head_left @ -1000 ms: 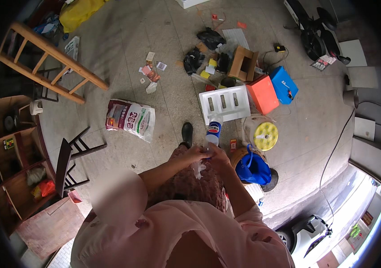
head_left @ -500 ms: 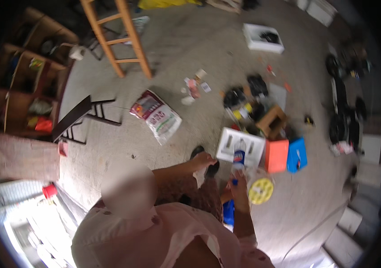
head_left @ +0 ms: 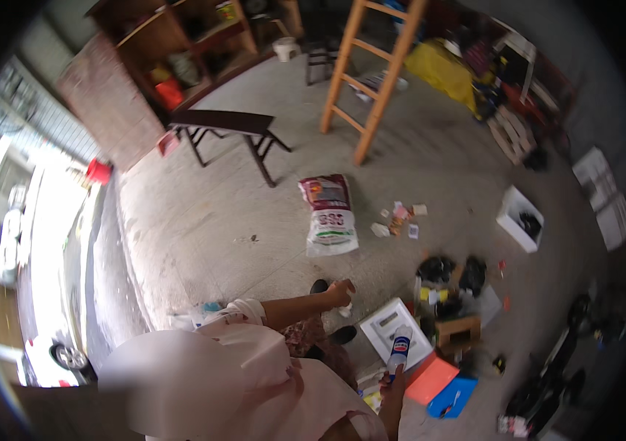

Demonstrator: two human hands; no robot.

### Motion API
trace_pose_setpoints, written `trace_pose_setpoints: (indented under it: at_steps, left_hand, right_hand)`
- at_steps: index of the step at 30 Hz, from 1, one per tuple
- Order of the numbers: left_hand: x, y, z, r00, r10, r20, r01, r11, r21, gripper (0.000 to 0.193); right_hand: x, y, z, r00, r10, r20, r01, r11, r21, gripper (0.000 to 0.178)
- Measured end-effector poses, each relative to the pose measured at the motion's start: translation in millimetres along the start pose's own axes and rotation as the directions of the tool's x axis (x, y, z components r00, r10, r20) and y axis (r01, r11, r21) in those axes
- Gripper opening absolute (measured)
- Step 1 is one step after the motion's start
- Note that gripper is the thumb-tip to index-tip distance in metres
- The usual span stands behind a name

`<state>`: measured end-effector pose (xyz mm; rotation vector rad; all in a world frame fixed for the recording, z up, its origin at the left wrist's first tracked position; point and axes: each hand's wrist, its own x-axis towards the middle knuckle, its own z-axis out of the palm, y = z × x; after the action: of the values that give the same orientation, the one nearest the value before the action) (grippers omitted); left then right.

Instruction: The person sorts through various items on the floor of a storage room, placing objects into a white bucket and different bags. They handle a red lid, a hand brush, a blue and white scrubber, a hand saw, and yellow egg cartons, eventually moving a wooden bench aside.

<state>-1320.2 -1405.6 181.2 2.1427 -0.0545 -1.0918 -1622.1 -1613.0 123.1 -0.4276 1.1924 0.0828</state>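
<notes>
A clear plastic bottle with a blue label [head_left: 400,344] is in my right hand [head_left: 392,380], whose fingers are wrapped around its lower part. The bottle tilts over a white foam tray [head_left: 376,322] on the floor. My left hand [head_left: 340,292] is held out to the left of the tray with curled fingers. A small white bit shows just under it, and I cannot make out whether the hand grips it. Beside the bottle, an orange box [head_left: 430,380] and a blue box [head_left: 452,398] lie at the tray's right corner.
A printed sack [head_left: 329,214] and paper scraps [head_left: 399,214] lie ahead. Black bags [head_left: 436,270] and a brown carton [head_left: 458,332] stand right of the tray. Farther off are a dark bench [head_left: 225,121], a wooden ladder [head_left: 368,81], a white foam box [head_left: 521,219] and a scooter [head_left: 559,360].
The view has swung left, so the sack, bench and ladder sit farther right, and the doorway shows more. My right hand still holds the bottle; my left hand stays curled.
</notes>
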Motion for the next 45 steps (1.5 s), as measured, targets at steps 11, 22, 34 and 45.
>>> trace_pose_setpoints:
  at_steps: [11,22,34,45]
  left_hand:
    - [-48.2,-76.4,-99.4,0.984,-0.157,-0.08,0.075,0.783,-0.617,0.029]
    - [-45.3,-206.5,-246.2,0.898,-0.321,-0.299,0.06,0.765,-0.642,0.024]
    - [-49.1,-269.7,-379.2,0.776,-0.408,-0.481,-0.076,0.696,-0.714,0.043]
    - [-48.6,-334.1,-510.3,0.719,-0.503,-0.479,-0.42,0.234,-0.877,0.033]
  right_hand:
    - [16.3,-30.2,158.8,0.992,-0.003,0.13,0.064,0.881,-0.468,0.044]
    - [86.6,50.0,332.1,0.984,0.041,0.174,0.052,0.866,-0.498,0.036]
    - [92.2,129.0,543.5,0.956,0.132,0.263,0.123,0.633,-0.764,0.036]
    - [101.1,231.7,788.0,0.803,0.372,0.467,0.341,0.356,-0.87,0.025]
